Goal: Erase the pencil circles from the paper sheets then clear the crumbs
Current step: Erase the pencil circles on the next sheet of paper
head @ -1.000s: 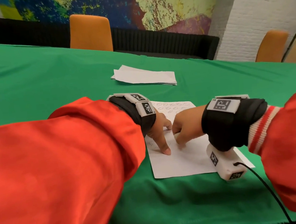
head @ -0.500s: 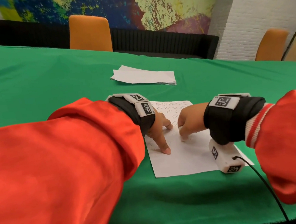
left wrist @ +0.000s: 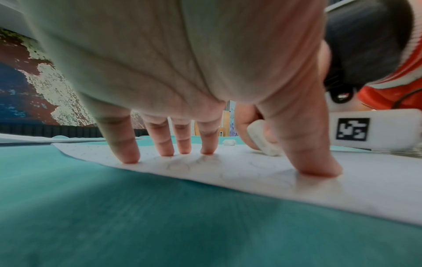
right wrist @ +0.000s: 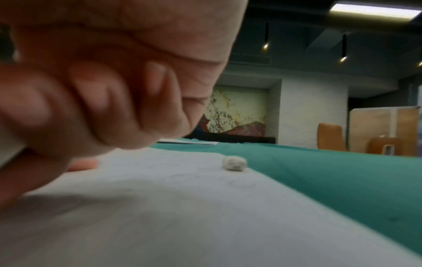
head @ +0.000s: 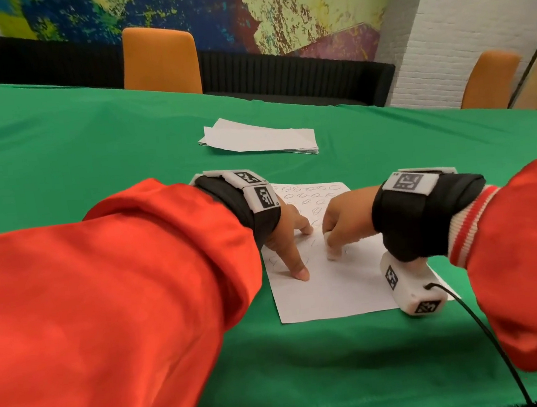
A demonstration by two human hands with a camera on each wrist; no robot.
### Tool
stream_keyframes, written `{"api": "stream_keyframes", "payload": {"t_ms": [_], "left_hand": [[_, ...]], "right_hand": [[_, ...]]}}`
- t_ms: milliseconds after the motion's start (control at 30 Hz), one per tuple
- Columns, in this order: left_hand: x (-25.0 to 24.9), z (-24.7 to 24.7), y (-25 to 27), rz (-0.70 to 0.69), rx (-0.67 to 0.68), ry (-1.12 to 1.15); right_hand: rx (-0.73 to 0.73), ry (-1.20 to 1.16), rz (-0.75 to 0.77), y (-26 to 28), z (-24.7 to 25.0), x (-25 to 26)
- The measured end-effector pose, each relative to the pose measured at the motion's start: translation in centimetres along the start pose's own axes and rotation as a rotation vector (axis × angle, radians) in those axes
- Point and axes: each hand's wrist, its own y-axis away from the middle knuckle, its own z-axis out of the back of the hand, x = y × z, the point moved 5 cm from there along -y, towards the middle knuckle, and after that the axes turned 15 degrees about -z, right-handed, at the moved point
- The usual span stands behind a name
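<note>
A white paper sheet (head: 328, 292) with rows of pencil circles (head: 306, 196) lies on the green tablecloth (head: 91, 145) in front of me. My left hand (head: 292, 243) presses it flat with straight spread fingertips (left wrist: 130, 157). My right hand (head: 341, 225) pinches a white eraser (head: 332, 246) and holds its end on the sheet (left wrist: 205, 173), just right of the left thumb (left wrist: 317, 166). The eraser (left wrist: 262, 139) shows between thumb and fingers in the left wrist view. A small white crumb ball (right wrist: 234, 163) sits near the sheet's (right wrist: 160, 207) right edge.
A stack of white paper sheets (head: 261, 138) lies farther back on the table. Orange chairs (head: 161, 59) stand along the far edge, another chair (head: 488, 80) at the right. A black cable (head: 490, 339) runs from the right wrist camera toward me.
The right hand with the eraser slid away from me and back toward me over the sheet, a rubbing stroke. The left hand stayed pressed in place.
</note>
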Motion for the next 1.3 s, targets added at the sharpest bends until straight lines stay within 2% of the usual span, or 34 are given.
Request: {"api": "stream_keyframes", "payload": {"t_ms": [100, 267, 400, 567, 700, 833, 1000, 1167, 1300], "left_hand": [[0.0, 0.0, -0.1, -0.004, 0.001, -0.001], [0.1, 0.0, 0.0, -0.004, -0.001, -0.005], [0.0, 0.0, 0.0, -0.008, -0.003, -0.007], [0.0, 0.0, 0.0, -0.003, 0.004, -0.010], [0.0, -0.1, 0.0, -0.007, 0.004, -0.014], [-0.1, -0.1, 0.1, -0.003, 0.004, -0.019], [-0.2, 0.0, 0.2, -0.006, -0.003, -0.017], [-0.1, 0.0, 0.2, -0.007, 0.004, -0.012], [-0.2, 0.1, 0.2, -0.007, 0.005, -0.020]], "right_hand": [[-0.028, -0.016, -0.032, -0.4, 0.3, -0.6], [0.062, -0.004, 0.004, -0.1, -0.3, 0.2], [-0.013, 0.021, -0.052, -0.8, 0.6, -0.6], [0.050, 0.014, -0.022, -0.8, 0.1, 0.3], [-0.001, 0.026, -0.060, -1.1, 0.6, -0.3], [0.058, 0.009, -0.028, -0.9, 0.1, 0.4], [0.011, -0.003, -0.063, -1.1, 0.6, -0.1], [0.078, -0.025, -0.015, -0.7, 0.1, 1.0], [0.027, -0.021, -0.052, -0.9, 0.7, 0.3]]}}
